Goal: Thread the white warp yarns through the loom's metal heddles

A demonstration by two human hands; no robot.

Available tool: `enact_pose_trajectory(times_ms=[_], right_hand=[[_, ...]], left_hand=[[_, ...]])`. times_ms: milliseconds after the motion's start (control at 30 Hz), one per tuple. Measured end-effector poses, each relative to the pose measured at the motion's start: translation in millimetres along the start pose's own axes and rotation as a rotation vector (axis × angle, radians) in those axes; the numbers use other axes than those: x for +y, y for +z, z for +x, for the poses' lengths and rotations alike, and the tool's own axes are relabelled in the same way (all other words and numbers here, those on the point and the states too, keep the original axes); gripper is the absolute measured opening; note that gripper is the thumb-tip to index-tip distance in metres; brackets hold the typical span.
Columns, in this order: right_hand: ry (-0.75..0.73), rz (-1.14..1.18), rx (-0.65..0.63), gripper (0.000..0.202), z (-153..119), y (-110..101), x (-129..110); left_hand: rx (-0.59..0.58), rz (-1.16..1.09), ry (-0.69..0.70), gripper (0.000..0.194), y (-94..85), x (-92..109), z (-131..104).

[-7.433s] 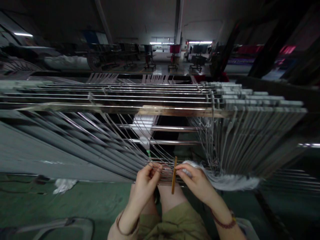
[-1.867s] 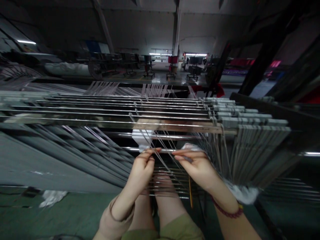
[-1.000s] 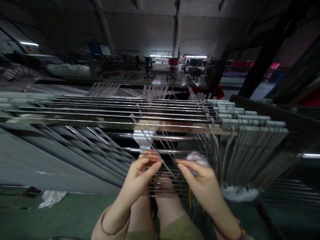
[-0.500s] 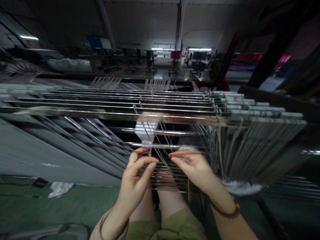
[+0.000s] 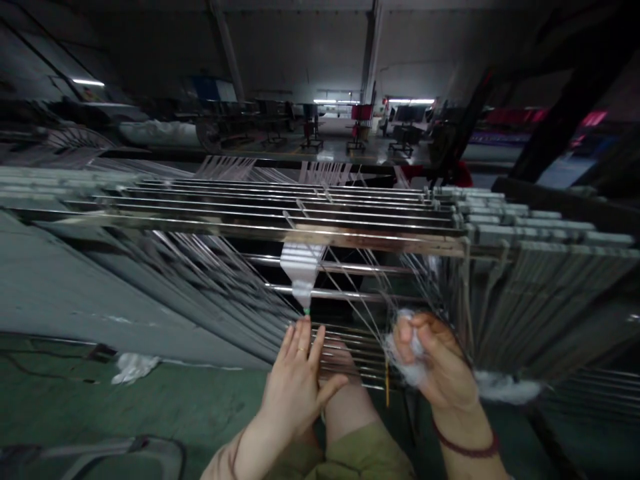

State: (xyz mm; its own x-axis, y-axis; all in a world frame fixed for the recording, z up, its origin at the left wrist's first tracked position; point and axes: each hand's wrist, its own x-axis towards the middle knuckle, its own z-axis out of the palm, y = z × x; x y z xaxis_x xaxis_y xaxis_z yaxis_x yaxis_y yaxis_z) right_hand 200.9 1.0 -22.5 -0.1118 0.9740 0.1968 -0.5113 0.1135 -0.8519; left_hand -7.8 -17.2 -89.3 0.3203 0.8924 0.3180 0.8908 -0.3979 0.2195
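Note:
My left hand (image 5: 300, 377) is palm down with fingers spread. Its fingertips rest at the lower end of a white thread bundle (image 5: 301, 270), just under a small green tie (image 5: 307, 311). My right hand (image 5: 440, 360) is curled, with a tuft of fluffy white thread (image 5: 411, 373) in its fingers and palm. Several loose threads (image 5: 357, 300) run down from the metal bars (image 5: 370, 233) between the two hands. Thin metal rods (image 5: 350, 353) lie just right of my left hand, over the legs.
Dense grey heddles (image 5: 550, 313) hang at the right. At the left, a broad grey sheet of threads (image 5: 100, 287) slopes down. White scrap (image 5: 134, 368) lies on the green floor. A yellow strip (image 5: 387, 383) hangs near my right hand. Racks stand farther back.
My left hand has turned palm down and spread its fingers. My right hand has moved right and curled round the white tuft. The whole view has shifted slightly.

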Motion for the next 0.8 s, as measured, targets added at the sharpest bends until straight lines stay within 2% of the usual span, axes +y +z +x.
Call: enact_pose_trajectory(times_ms=[100,167,233,267,333,400,467,533,600,733,800], right_hand=[[-0.058,-0.102,0.002,0.010,0,4,4],[-0.164,-0.292,0.019,0.012,3,10,9],[-0.283,-0.511,0.045,0.014,6,15,14],[-0.329,-0.612,0.059,0.015,8,17,17],[-0.396,-0.779,0.077,0.017,10,20,21],[-0.452,-0.912,0.084,0.018,13,22,25],[-0.513,-1.032,0.091,0.018,16,24,29],[-0.570,-1.157,0.119,0.019,20,28,32],[-0.621,-1.278,0.160,0.021,24,32,34],[-0.605,-1.447,0.205,0.024,29,39,34],[-0.574,-1.476,0.222,0.024,29,40,31]], left_hand=[[-0.078,-0.187,0.052,0.078,-0.7,18,2],[-0.110,-0.360,0.098,0.064,-4.4,30,2],[-0.113,-0.568,0.091,0.042,-8.9,36,1],[-0.095,-0.683,0.043,0.032,-10.9,36,0],[-0.025,-0.948,-0.142,0.020,-13.5,31,-2],[0.040,-1.218,-0.361,0.014,-13.4,22,-3],[0.085,-1.385,-0.523,0.012,-10.1,13,-2],[0.150,-1.407,-0.590,0.029,-4.0,11,3],[0.190,-1.356,-0.540,0.043,3.1,16,11],[0.126,-1.273,-0.329,0.040,9.3,39,33],[0.168,-1.205,-0.283,0.033,5.5,43,42]])
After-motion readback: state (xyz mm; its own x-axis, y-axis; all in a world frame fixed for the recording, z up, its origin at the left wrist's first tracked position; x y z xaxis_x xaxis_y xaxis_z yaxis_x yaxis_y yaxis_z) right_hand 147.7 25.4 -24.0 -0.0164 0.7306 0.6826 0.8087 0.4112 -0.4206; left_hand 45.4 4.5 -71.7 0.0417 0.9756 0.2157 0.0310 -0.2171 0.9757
